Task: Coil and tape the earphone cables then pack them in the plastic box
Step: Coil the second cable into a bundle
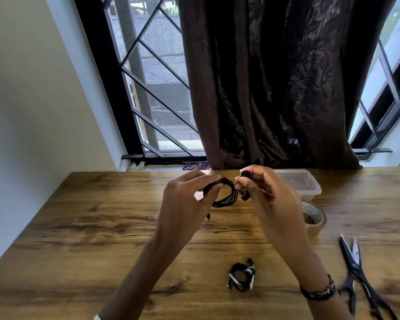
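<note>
Holding coil (224, 192) above table (79, 227) in left hand (183, 204) | right hand (263, 195) pinches its loose end | taped coil (241, 276) below right hand | box (303, 183) behind it

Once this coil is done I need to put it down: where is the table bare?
The table's left half is bare. Right side is crowded: box, tape, scissors, taped coil by the near edge.

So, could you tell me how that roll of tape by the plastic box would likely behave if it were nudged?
The tape roll looks tilted partly on its rim on the table, so a nudge would probably roll or topple it. Its hollow core suggests it is light and slides easily.
</note>
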The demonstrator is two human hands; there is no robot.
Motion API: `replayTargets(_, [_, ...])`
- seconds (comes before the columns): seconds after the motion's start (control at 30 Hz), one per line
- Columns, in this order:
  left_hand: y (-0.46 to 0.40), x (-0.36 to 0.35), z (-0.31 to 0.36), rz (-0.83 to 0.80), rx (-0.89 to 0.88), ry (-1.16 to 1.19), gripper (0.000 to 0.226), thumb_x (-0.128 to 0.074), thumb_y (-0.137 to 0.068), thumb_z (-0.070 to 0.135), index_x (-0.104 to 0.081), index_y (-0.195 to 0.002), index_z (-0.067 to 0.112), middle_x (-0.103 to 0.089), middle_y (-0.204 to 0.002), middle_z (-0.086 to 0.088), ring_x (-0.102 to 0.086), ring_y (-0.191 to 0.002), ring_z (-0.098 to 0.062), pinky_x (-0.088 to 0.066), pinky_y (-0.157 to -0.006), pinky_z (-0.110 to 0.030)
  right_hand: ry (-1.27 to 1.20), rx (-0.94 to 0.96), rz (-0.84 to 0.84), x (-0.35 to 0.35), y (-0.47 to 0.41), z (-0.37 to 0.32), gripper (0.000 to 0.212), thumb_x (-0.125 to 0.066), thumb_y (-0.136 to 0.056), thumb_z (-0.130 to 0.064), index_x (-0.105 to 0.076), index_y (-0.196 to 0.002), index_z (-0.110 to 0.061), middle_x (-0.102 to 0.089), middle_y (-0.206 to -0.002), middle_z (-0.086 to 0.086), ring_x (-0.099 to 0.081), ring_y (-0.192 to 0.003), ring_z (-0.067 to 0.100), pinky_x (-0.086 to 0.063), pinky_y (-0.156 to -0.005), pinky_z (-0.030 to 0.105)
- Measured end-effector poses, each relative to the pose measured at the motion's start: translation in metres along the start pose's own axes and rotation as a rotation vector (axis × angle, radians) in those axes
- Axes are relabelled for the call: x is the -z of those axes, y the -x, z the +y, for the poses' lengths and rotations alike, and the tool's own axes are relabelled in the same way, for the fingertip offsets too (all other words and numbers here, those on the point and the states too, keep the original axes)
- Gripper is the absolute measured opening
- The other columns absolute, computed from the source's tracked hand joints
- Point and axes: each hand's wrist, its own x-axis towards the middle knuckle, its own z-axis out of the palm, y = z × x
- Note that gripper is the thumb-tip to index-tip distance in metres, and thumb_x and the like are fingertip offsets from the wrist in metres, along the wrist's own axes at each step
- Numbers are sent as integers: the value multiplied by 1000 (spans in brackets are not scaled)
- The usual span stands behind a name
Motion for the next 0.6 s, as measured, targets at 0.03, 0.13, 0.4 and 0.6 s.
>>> replayTargets(0.03, [0, 1, -2, -13, 24, 21, 15, -77, -79, 10, -77, -94, 9, -73, -83, 3, -60, -67, -2, -46, -67, -11, -47, -35, -22, 2, -2, 1, 11, -58, -93, -21, -64, -102, -22, -70, -83, -11, -68, -81, 4, -52, -72, 13])
replayTargets(0.13, [0, 1, -6, -59, 100, 103, 16, -78, -78, 10, -78, -94, 11, -73, -80, 4, -64, -68, -4, -50, -67, -14, -238, -174, -48, 9, -6, 5, 12, -61, -91, -16, -68, -101, -19, -74, -84, -5, -70, -78, 6, -54, -73, 15])
replayTargets(0.4, [8, -4, -21, -227, 293, 270, 18, -70, -86, 17, -75, -101, 24, -74, -90, 14, -69, -81, 0, -53, -75, -17, -1085, -852, -185, 10, 4, 21, 17, -62, -82, -16, -78, -85, -12, -72, -90, 10, -68, -78, 14, -57, -66, 19])
replayTargets(0.6, [9, -7, -26, -258, 360, 449, 17, -72, -84, 11, -77, -100, 14, -76, -88, 7, -69, -77, -2, -47, -70, -13, -726, -765, -327, -8, 13, 24, 41, -82, -61, -37, -64, -93, -20, -70, -86, -7, -63, -80, 6, -51, -72, 18])
